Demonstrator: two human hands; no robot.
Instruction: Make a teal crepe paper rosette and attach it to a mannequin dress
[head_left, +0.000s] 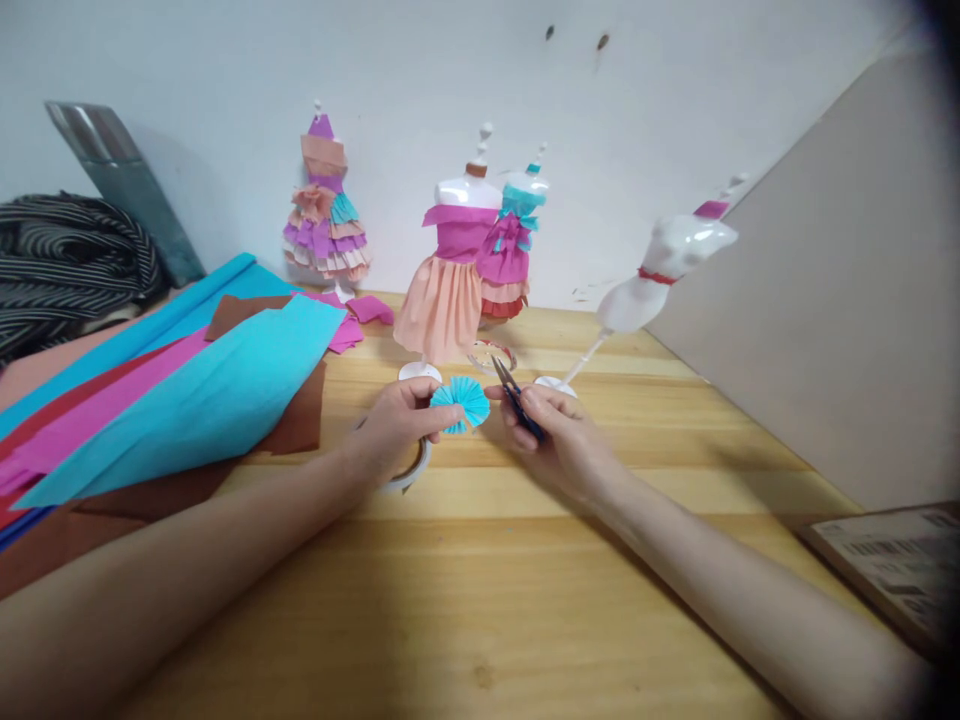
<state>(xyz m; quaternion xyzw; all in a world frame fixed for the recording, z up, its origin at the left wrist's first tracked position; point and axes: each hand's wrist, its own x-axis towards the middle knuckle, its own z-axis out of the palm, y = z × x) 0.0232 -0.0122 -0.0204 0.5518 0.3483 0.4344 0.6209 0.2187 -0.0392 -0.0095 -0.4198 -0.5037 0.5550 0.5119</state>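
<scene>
Left hand (397,425): thumb and fingers pinched on the near-left edge of a light-blue paper rosette (469,396), which you hold up off the table (480,590), facing your right hand (559,430). Right hand: curled round dark-handled scissors (517,397), blades angled up and away; whether they are fully closed, cannot tell. Your right index fingertip sits just beside the rosette's rim. Below your left hand, a tape roll (424,465), partly hidden. Beyond that hand, a form in a magenta-and-peach dress (448,305); beyond your right hand, a bare white form (636,300), apparently tilted. Crepe paper sheets (217,400) heap to the left of your left hand. Risks, as judged: the pleats look thin and held at 1 side only, so a looser pinch could let them fan apart, a harder 1 could crush them. Blades lie near both rosette and index finger; a careless turn of your right wrist might nick either. Both forms look slender-stemmed; reaching forward with either hand could knock 1 over. The roll under your left hand could catch your wrist if you lower it.
</scene>
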